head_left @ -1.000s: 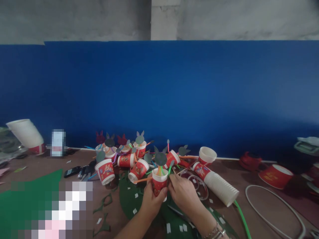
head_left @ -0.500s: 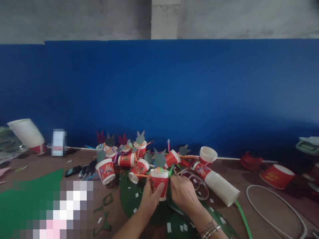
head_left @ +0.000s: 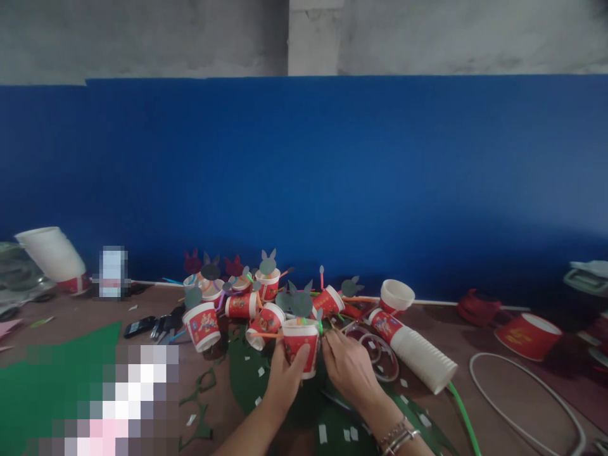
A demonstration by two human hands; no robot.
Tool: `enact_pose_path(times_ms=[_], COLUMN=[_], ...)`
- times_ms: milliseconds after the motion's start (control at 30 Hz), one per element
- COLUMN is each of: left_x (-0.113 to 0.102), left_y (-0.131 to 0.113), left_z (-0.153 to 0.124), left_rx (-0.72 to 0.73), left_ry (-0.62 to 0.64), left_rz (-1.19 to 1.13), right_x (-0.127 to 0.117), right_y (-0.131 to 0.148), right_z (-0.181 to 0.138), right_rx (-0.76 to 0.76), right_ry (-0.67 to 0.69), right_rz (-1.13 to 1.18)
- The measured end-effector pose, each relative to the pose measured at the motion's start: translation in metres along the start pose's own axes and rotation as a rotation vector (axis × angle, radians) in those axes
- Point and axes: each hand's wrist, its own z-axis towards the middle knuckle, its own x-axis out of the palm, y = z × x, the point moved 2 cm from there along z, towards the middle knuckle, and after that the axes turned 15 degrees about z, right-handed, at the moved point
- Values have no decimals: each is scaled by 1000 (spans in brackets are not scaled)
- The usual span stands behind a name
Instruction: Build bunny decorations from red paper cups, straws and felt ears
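Near counter (head_left: 498, 386) centre, L hand (head_left: 285, 373) fingers clamped on red paper cup (head_left: 300, 345), upright above green felt (head_left: 266, 386); R hand (head_left: 349, 367) fingers pinched together at cup's straw (head_left: 321, 326), by rim.

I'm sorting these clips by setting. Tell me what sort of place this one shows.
Probably a craft worktable set against a blue backdrop. The left hand holds a red paper cup with coloured straws in it; more decorated cups are heaped behind it, and green felt with cut scraps lies on the table.
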Motion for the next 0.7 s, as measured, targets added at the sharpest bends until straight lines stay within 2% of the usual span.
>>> enact_pose_path(times_ms=[167, 500, 600, 700], left_x=[-2, -2, -3, -2], left_y=[3, -3, -1, 1], left_z=[1, 1, 0, -1], left_rx=[35, 14, -3, -29], left_ry=[-11, -25, -36, -18], left_rz=[6, 2, -9, -39], right_x=[0, -2, -4, -1], right_y=[-1, -4, -3, -5], right_z=[0, 1, 2, 2], right_rx=[46, 135, 186, 314], right_ry=[10, 12, -1, -31], right_rz=[55, 207, 306, 523])
